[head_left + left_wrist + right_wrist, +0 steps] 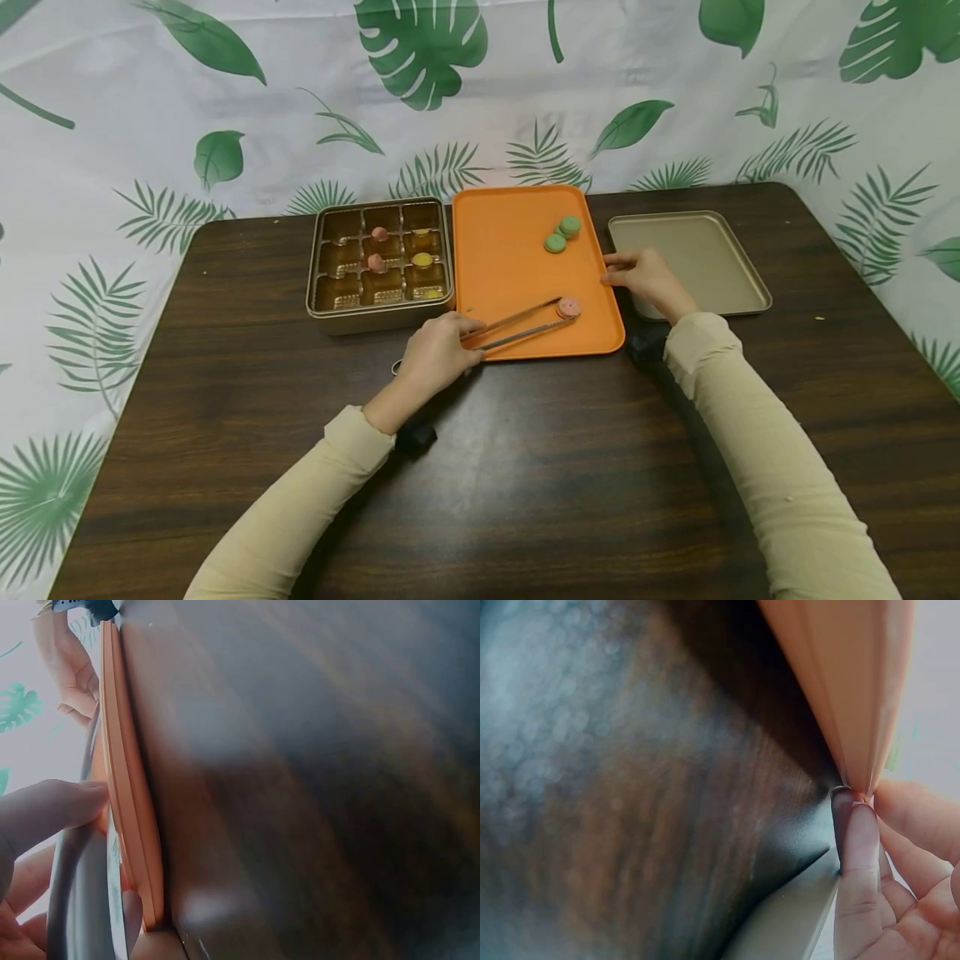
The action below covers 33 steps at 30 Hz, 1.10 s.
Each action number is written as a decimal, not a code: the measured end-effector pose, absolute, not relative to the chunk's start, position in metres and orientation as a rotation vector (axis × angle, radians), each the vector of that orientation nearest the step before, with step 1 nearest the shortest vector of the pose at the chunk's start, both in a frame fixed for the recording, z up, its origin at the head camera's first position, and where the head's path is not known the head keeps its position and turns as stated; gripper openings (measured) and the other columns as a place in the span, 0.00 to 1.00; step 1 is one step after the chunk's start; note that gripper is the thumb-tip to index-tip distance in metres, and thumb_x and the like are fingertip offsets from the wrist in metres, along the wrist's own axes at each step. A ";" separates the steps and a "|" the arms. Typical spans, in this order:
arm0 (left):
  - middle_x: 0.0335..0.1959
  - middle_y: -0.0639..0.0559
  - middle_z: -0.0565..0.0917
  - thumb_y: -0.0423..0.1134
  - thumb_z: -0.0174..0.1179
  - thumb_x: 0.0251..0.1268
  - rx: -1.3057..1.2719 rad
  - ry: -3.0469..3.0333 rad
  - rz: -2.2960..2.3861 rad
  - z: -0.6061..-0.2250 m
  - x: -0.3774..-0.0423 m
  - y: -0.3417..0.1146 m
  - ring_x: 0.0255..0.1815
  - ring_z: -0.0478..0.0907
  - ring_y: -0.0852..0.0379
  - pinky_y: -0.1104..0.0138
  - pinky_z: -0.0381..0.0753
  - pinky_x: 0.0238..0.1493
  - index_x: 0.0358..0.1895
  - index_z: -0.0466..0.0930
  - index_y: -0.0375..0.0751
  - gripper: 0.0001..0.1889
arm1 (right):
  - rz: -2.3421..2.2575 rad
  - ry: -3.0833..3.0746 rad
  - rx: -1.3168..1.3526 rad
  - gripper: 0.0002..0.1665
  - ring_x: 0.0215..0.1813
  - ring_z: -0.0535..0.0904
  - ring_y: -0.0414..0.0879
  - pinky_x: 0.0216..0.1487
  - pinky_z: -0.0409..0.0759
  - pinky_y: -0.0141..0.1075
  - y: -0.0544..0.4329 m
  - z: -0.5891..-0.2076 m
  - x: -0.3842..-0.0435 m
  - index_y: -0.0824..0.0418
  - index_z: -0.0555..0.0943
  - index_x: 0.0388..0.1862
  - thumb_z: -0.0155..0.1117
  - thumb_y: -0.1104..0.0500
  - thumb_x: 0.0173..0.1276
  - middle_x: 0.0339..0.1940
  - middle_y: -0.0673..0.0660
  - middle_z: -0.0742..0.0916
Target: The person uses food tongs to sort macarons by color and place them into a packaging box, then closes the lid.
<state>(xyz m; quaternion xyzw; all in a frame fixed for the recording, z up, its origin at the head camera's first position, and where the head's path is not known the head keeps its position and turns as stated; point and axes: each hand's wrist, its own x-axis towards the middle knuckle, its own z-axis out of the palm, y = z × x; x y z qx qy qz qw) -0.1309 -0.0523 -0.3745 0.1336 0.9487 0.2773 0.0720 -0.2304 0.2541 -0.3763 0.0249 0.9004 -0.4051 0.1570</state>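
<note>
My left hand point(438, 354) holds metal tongs point(517, 332) low over the front of the orange tray point(510, 250). The tong tips lie at either side of a pink macaron point(568, 308) near the tray's right front. In the left wrist view, the thumb point(82, 804) presses along the tongs beside the tray's edge. My right hand point(645, 277) pinches the tray's right rim, with fingers under it and the thumb above in the right wrist view. Green macarons point(569, 226) lie farther back on the tray.
Left of the tray stands a gold tin point(360, 315) with a divided insert, holding pink macarons point(377, 263) and yellow ones point(422, 260) in some compartments. A shallow gold lid point(697, 250) lies right of the tray. A leaf-print cloth point(480, 100) hangs behind the dark wooden table point(525, 467).
</note>
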 end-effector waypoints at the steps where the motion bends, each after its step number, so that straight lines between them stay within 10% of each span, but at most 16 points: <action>1: 0.52 0.46 0.83 0.41 0.69 0.56 0.405 2.851 0.832 -0.374 -0.131 -0.052 0.41 0.84 0.50 0.59 0.82 0.35 0.53 0.84 0.47 0.19 | -1.157 2.576 0.071 0.29 0.46 0.80 0.44 0.63 0.73 0.47 0.254 -0.376 -0.230 0.71 0.70 0.66 0.59 0.61 0.69 0.55 0.70 0.80; 13: 0.54 0.47 0.83 0.41 0.68 0.56 0.403 2.842 0.853 -0.375 -0.131 -0.054 0.42 0.84 0.50 0.59 0.82 0.36 0.54 0.84 0.48 0.19 | -1.159 2.567 0.081 0.29 0.57 0.76 0.60 0.65 0.71 0.49 0.254 -0.377 -0.231 0.70 0.69 0.67 0.58 0.61 0.69 0.56 0.70 0.80; 26: 0.49 0.47 0.84 0.39 0.69 0.56 0.413 2.894 0.980 -0.358 -0.130 -0.068 0.36 0.83 0.51 0.62 0.79 0.31 0.51 0.85 0.46 0.18 | -1.167 2.571 0.075 0.29 0.35 0.76 0.30 0.61 0.74 0.45 0.256 -0.377 -0.232 0.71 0.70 0.66 0.60 0.62 0.68 0.48 0.64 0.84; 33: 0.52 0.44 0.84 0.37 0.70 0.53 0.406 2.968 1.024 -0.347 -0.134 -0.090 0.44 0.84 0.46 0.56 0.81 0.38 0.51 0.85 0.44 0.19 | -1.169 2.558 0.076 0.29 0.51 0.79 0.52 0.64 0.73 0.49 0.255 -0.376 -0.231 0.70 0.69 0.67 0.59 0.61 0.69 0.53 0.68 0.81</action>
